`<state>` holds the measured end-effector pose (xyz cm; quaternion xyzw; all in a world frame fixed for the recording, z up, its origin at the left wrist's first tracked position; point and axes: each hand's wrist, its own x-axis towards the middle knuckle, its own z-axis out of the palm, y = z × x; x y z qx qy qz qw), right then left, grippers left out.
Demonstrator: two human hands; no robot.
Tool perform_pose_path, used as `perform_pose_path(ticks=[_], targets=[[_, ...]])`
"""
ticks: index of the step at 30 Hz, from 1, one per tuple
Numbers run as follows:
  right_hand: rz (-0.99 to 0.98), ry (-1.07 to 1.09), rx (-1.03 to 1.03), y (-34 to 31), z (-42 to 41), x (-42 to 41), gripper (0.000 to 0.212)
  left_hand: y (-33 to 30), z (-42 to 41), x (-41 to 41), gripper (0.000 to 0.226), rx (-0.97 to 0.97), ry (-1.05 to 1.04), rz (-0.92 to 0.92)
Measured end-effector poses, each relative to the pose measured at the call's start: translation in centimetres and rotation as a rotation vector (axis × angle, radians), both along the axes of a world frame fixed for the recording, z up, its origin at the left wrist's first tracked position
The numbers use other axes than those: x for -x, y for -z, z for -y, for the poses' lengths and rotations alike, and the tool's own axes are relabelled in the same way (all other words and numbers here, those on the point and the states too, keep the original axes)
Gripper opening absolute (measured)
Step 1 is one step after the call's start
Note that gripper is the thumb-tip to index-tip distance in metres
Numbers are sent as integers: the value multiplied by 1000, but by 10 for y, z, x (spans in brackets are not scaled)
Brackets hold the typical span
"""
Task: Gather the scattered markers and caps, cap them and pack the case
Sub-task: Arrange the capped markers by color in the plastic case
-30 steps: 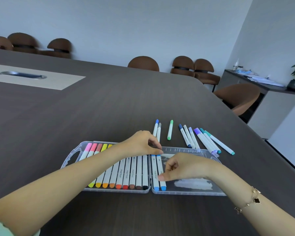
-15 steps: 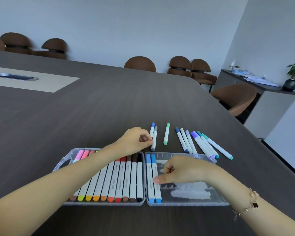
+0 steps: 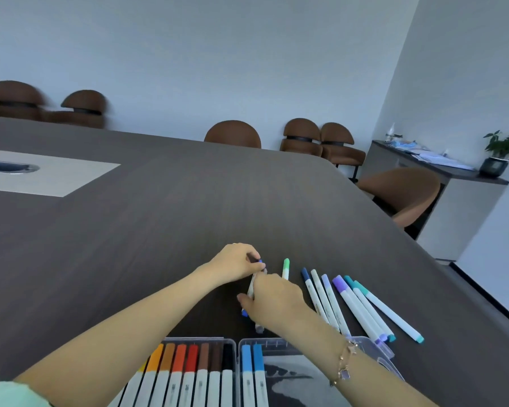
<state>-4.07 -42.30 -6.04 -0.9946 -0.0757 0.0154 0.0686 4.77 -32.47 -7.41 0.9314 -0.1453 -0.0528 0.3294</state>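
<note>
A blue-capped marker point(image 3: 251, 284) is gripped at its far end by the left hand point(image 3: 238, 261) and nearer its middle by the right hand point(image 3: 272, 299), just above the dark bench point(image 3: 159, 230) beyond the open clear case point(image 3: 373, 346). A green marker point(image 3: 286, 268) and six others (blues, purples, teals) point(image 3: 362, 306) are seen lying loose to the right, while capped markers point(image 3: 194, 374) are shown filling the case's left half.

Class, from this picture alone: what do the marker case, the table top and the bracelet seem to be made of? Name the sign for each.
Marker case: clear, glossy plastic, probably; the table shows through its wall.
Table: dark wood-grain finish, matte; fine parallel streaks. Veneer or laminate, cannot tell.
Bracelet: gold-coloured metal chain, likely; small shiny links and a dark charm.
</note>
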Motion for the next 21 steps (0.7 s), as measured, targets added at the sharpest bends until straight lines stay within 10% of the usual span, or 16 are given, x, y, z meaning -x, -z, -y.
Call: perform_pose_path(ticks=[21], targets=[[-418, -52, -294, -35, 38, 98, 42, -25, -29, 103, 29, 75, 155, -5]])
